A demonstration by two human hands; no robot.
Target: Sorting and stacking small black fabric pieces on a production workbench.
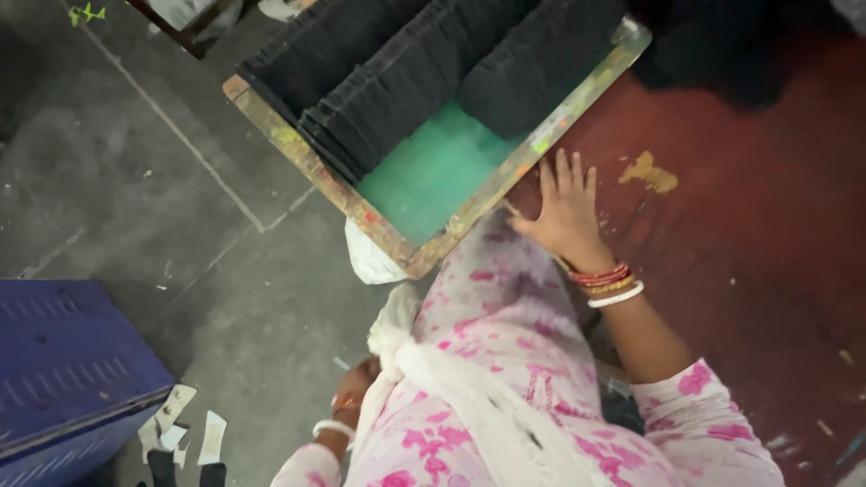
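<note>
A: Entry, head view. Right hand (566,216) lies flat on the red table (749,207), fingers (561,173) spread wide, palm down, gripping nothing. Fingertips sit just short of the paint-flecked wooden frame (505,176), near it; I cannot tell if they touch.

B: And beyond the fingertips?

A: The frame's green screen (433,171), then three stacks of black fabric pieces (406,77) standing on edge across it, well past the fingers' reach as the hand lies now.

B: Left hand (354,386)?

A: Low, by the hip, over the grey floor (180,207). Fingers look curled, but the white scarf (424,361) and pink-printed tunic (505,343) cover most of it. Cannot tell whether it holds anything. Paper scraps (185,428) lie on the floor below and to its outer side, beside a blue crate (63,361).

B: Bangles?

A: Red, gold and white ones at the right wrist (609,281); a white one at the left.

B: Risks, as a judgement?

A: The frame corner nearest the thumb overhangs the table edge. If weight goes through that flat hand and nudges the frame, it could pivot, and the stacks could slump off the screen. A white cloth (370,257) hangs under that corner and might snag on it.
</note>
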